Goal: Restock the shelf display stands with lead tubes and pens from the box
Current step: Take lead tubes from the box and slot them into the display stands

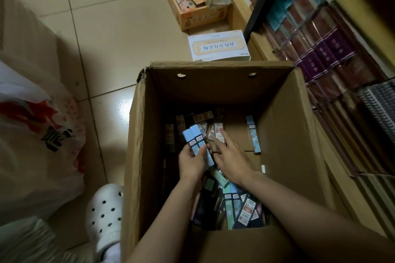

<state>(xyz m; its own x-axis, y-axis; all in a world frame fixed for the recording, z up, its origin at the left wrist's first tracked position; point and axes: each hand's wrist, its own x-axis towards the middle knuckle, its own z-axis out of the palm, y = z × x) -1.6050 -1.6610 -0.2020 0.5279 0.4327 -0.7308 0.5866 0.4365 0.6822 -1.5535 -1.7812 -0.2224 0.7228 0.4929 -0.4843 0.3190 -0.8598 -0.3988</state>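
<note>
My left hand (pixel 192 161) grips two blue lead tubes (pixel 197 144) over the box (pixel 284 117) floor's left side; my right hand (pixel 232 156), fingers spread, reaches farther in. Loosening my left grip could spill them.

Dim, warm indoor light fills the scene. A bright glare patch sits on the glossy beige tiled floor (pixel 119 111) just left of the tall brown cardboard box (pixel 284 113), whose deep interior lies in shadow. The dark shelf of packaged stationery (pixel 333 49) at right is murky. Wide-angle distortion bends the edges, and the white plastic bag (pixel 32 134) at left looks soft and blurred.
</note>
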